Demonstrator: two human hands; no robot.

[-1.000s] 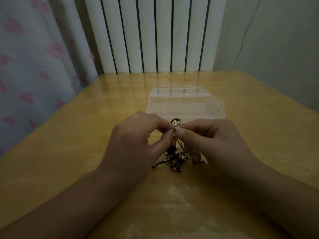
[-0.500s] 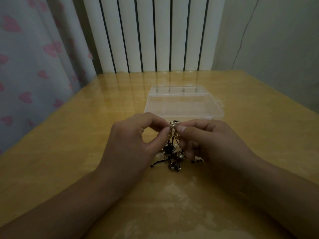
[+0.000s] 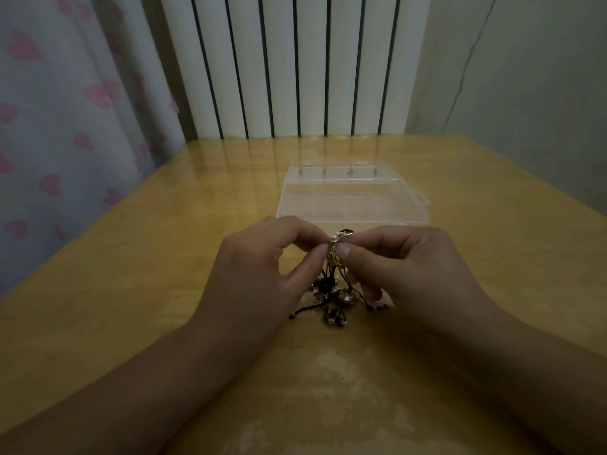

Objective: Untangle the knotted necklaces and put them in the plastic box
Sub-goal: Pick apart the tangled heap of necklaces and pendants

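At the far left hangs a pale curtain [image 3: 49, 133] printed with pink hearts, and next to it, behind the far edge, stands a white ribbed radiator [image 3: 295, 64]; a plain grey wall [image 3: 525, 93] closes the room on the right. My yellow wooden bench [image 3: 131, 274] is glossy, with a worn, pale patch near me in the middle. My left hand [image 3: 259, 274] has its fingers [image 3: 320, 257] pinched on the top of the knotted necklaces [image 3: 335, 284], thumb and forefinger clamped on the gold chain. The tangle of dark cords and small metal beads hangs down from that pinch, its lower part spread on the bench between my wrists. Just beyond it, toward the far side, lies the clear plastic box [image 3: 351, 198], open and lying flat, its latch tab on the right. My right hand [image 3: 414, 267] pinches the same chain top from the other side, fingertips almost touching the left ones. Compared with half a second ago, both hands keep the same grip and the bundle hangs much as it did; the box has not moved.
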